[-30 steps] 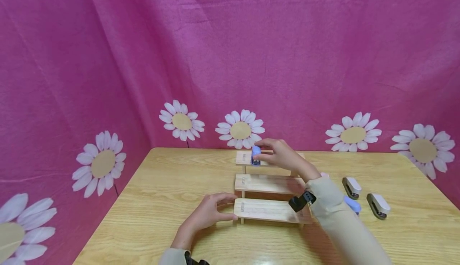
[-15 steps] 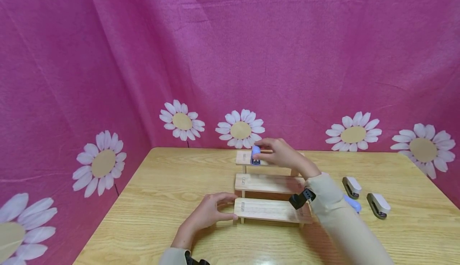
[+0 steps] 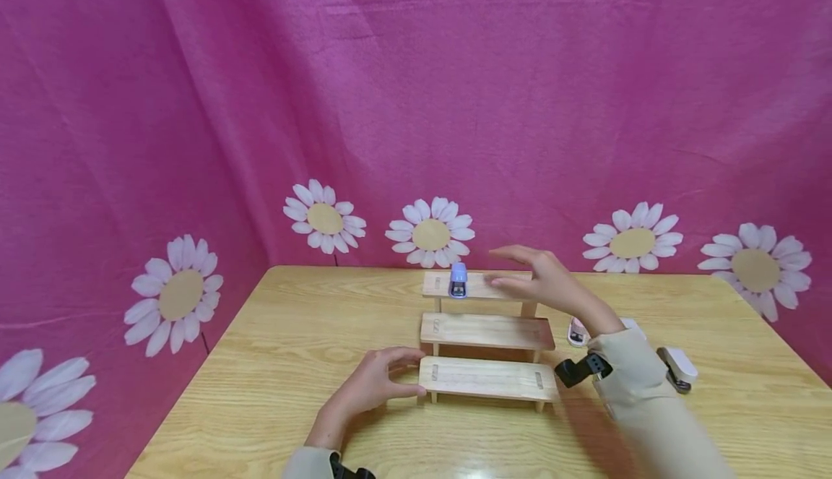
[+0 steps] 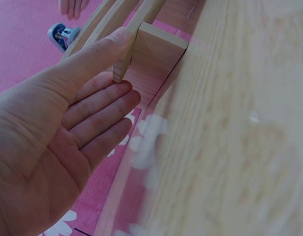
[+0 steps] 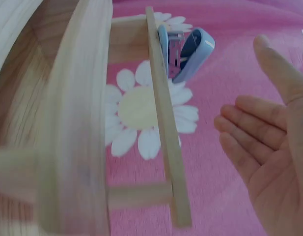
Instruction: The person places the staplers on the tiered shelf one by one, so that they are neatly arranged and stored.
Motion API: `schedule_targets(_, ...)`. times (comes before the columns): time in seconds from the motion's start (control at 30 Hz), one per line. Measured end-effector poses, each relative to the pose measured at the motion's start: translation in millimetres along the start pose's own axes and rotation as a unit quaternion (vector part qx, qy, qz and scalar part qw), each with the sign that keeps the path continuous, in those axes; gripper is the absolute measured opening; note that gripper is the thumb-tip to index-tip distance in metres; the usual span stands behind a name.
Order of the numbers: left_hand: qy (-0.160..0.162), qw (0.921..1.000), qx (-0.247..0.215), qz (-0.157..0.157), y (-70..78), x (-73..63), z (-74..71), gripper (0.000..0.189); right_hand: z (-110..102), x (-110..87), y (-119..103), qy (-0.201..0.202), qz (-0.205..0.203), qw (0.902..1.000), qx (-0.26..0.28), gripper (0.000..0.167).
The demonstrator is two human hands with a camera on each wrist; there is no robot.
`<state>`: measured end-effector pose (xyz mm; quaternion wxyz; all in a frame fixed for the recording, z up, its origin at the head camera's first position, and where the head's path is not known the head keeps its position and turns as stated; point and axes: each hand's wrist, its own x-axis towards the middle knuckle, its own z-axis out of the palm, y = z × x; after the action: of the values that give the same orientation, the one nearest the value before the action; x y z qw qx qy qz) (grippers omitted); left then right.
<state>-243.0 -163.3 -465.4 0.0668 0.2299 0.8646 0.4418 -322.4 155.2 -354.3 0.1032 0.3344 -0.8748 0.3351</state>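
Observation:
A three-tier wooden stand rises in steps on the table. My left hand holds the left end of its lowest board, thumb at the front corner and fingers toward the back; the left wrist view shows the thumb against the board. On the left part of the top tier stands a light-blue mini stapler, seen side-on with its arm raised in the right wrist view. To the right of that stapler my right hand hovers over the top tier, fingers extended, thumb apart, holding nothing.
Right of the stand, a pink stapler and a white-and-dark stapler lie on the wooden table. Another white item is partly hidden by the right sleeve. A magenta cloth with daisies hangs behind the table.
My right hand has let go of the light-blue stapler and moved right, its fingers spreading. The stapler stays on the top tier. My left hand keeps its place on the stand.

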Motion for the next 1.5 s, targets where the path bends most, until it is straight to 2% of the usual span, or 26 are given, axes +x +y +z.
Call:
schedule_targets(0.3,-0.002,1.0,0.005,0.0,-0.1,-0.4,0.5,0.055,-15,-42.0,10,0.026,-0.031,0.998,-0.048,0.045)
schedule_targets(0.47,0.001,1.0,0.006,0.002,-0.5,-0.2,1.0,0.056,-23,-68.0,16,0.023,-0.008,0.9977,-0.063,0.047)
schedule_targets(0.57,0.0,1.0,0.006,0.003,-1.2,0.0,1.2,0.056,-27,-83.9,21,0.021,0.005,0.9982,-0.056,0.048)
schedule_targets(0.73,0.0,1.0,0.0,0.004,-1.5,0.2,1.7,0.056,-29,-109.7,31,0.018,0.003,0.9987,-0.048,0.046)
schedule_targets(1.03,-0.001,0.9999,-0.014,0.003,-1.7,-0.5,1.7,0.055,-31,-149.8,44,-0.016,0.053,0.9983,-0.019,0.041)
schedule_targets(1.13,0.002,0.9999,-0.008,0.007,-1.8,-0.4,2.0,0.056,-30,-161.1,48,-0.02,0.062,0.9978,-0.01,0.038)
schedule_targets(1.33,0.002,0.9999,-0.008,0.008,-1.9,-0.3,1.9,0.056,-31,-179.1,58,-0.055,0.091,0.9932,0.046,0.038)
schedule_targets(1.5,0.003,0.9999,-0.008,0.008,-2.3,-0.4,2.7,0.056,-30,-188.8,65,-0.067,0.09,0.9915,0.066,0.041)
